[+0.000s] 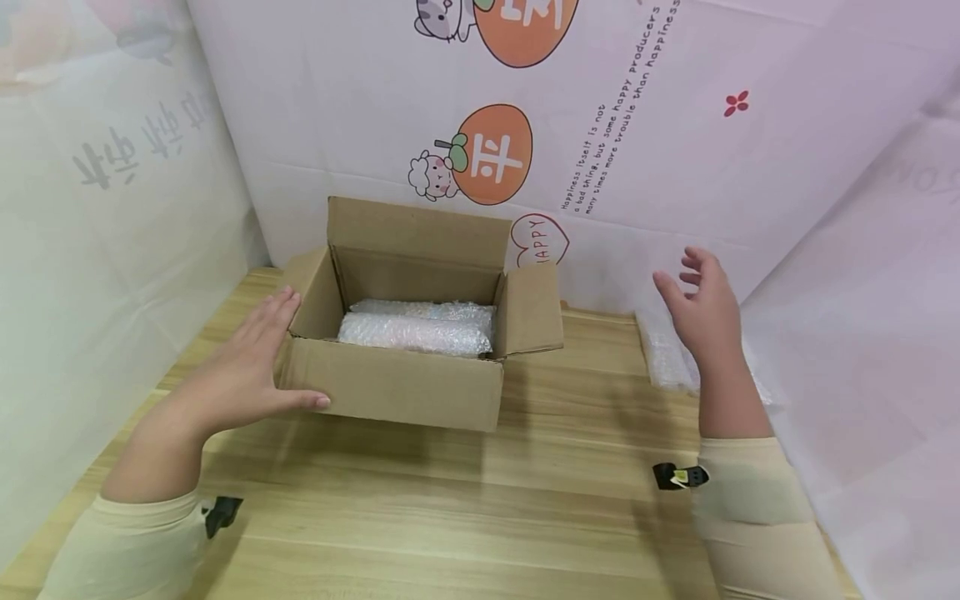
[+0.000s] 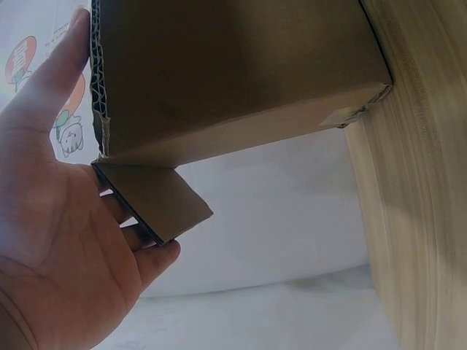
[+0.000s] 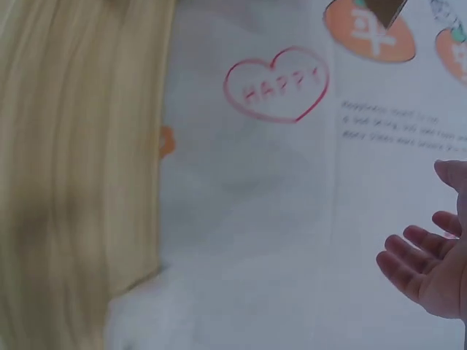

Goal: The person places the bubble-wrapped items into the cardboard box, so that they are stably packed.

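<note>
Says "HAPPY" in a heart [image 3: 277,86] on the back sheet [image 1: 315,83]. Says near it, in small words [image 1: 622,121]: "Happiness itself is not a bad thing, but some happy producers many times more trouble than happiness". Shows 平 [image 1: 496,158] on the low orange [image 1: 513,187], part of a sign [image 1: 534,12] on the top orange [image 1: 519,52]. Has gray marks [image 1: 108,158] on the left sheet [image 1: 142,250], hard to read.

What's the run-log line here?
left grip: touching brown rectangular cardboard box | right grip: raised, empty | in box: long clear bubble-wrap bundles
</note>
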Action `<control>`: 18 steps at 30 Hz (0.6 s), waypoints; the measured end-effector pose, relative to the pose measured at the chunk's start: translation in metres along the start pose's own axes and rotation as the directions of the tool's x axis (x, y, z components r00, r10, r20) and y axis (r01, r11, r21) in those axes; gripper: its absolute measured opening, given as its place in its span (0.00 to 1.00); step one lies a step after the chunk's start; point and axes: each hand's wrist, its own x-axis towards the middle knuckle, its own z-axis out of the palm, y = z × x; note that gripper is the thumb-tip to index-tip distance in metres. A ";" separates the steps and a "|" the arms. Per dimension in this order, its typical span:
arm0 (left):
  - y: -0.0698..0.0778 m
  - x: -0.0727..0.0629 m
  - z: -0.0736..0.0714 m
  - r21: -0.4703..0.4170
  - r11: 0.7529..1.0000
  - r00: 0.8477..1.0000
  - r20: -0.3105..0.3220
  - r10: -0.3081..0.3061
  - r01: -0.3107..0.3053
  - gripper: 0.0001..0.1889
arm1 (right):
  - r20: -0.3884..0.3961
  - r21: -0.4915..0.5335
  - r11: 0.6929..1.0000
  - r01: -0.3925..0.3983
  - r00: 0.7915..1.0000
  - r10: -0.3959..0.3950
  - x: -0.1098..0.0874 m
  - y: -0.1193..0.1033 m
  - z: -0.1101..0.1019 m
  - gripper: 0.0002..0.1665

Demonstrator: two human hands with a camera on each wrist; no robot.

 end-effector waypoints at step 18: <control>-0.001 0.000 0.001 0.012 1.000 1.000 -0.003 0.003 -0.003 0.70 | 0.260 -0.503 0.849 -0.160 0.910 0.325 0.001 0.120 0.040 0.57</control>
